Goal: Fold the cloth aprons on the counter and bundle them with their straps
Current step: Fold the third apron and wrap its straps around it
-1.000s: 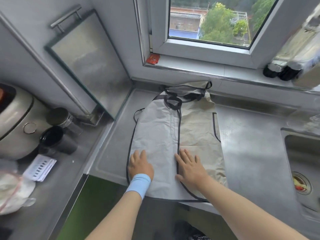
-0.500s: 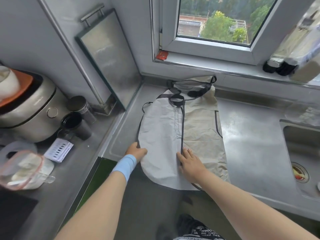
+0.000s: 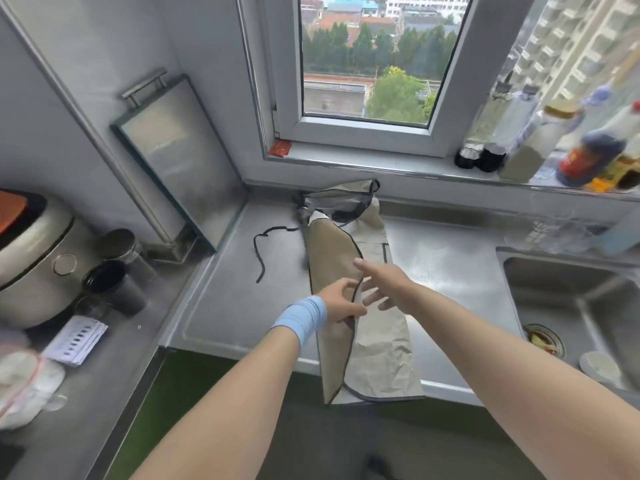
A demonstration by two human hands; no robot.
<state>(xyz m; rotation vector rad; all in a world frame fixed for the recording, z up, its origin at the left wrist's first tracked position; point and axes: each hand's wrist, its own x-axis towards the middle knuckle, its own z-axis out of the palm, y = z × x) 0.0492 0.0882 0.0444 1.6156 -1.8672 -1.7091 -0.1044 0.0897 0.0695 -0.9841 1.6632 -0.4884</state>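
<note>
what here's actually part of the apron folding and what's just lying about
Job: apron, its loose strap, left hand pinching the apron's edge, right hand open over it.
Lying about: rice cooker, dark cups, steel board, sink, bottles.

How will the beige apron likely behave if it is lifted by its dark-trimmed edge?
Probably floppy: the apron is creased and its lower end droops over the counter edge. Likely light: the left hand holds a folded flap by a pinch alone. Its loose strap would probably trail behind.
</note>
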